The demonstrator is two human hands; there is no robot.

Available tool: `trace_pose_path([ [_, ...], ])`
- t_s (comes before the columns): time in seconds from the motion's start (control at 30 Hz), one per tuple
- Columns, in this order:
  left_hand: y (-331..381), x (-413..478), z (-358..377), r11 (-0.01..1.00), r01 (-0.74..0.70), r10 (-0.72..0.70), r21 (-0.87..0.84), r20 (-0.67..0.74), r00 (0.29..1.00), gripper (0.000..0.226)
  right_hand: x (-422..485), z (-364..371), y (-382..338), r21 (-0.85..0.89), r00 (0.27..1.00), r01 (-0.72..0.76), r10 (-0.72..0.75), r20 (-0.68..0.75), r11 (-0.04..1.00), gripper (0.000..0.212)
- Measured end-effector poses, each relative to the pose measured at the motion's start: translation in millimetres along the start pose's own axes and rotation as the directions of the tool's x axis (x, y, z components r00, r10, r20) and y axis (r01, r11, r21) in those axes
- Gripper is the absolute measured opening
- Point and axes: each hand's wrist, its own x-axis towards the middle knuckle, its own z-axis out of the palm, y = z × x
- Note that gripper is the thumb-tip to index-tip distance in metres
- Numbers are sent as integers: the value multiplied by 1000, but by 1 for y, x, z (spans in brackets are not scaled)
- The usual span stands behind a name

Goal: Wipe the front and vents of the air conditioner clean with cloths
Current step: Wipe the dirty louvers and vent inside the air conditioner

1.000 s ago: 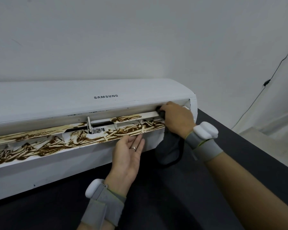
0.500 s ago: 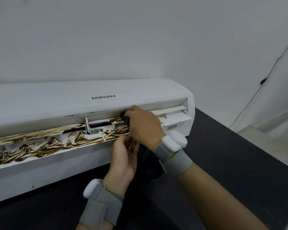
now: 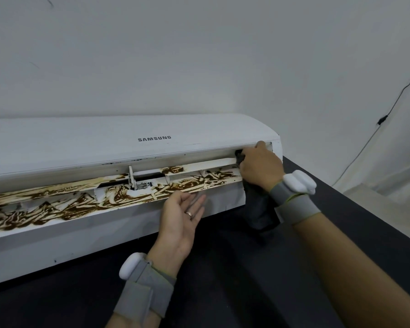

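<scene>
White air conditioner (image 3: 92, 147) sat on a dark table (image 3: 223, 280), back to the wall, running off-frame left. Vent flap (image 3: 57, 204) was open along the front, with heavy brown grime (image 3: 29, 218) smeared over the left and middle. The top slat near the right end looked mostly white. SAMSUNG logo (image 3: 154, 138) sat on the front panel above mid-vent.

Left hand (image 3: 179, 223) was below the flap, palm up, fingers loose and straight, holding nothing. Its fingertips were at the flap's lower edge; couldn't tell if they touched, too blurred. It wore a ring (image 3: 189, 213) on one finger and a grey wrist strap (image 3: 147, 290) with a white pod.

Right hand (image 3: 262, 170) was at the vent's far right end, fingers curled round a dark cloth (image 3: 258, 209) and pressing it into the slot. The rest of the cloth hung down under the wrist, in front of the unit's right corner. Same strap and pod on that wrist.

Thin black cable (image 3: 393, 107) ran down the wall far right.
</scene>
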Motion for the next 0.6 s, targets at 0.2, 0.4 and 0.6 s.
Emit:
trace_pose_path([
  [0.2, 1, -7, -6, 998, -49, 48, -31, -37, 998, 18, -7, 0, -17, 112, 990, 127, -119, -73, 986, 29],
  [0.4, 20, -26, -11, 928, 141, -177, 346, 76, 981, 30, -33, 3, -64, 262, 915, 403, -385, -118, 877, 40],
  [0.6, 66, -53, -13, 244, -431, 267, 868, 367, 891, 23, -26, 3, -55, 195, 978, 199, -182, -102, 961, 31],
])
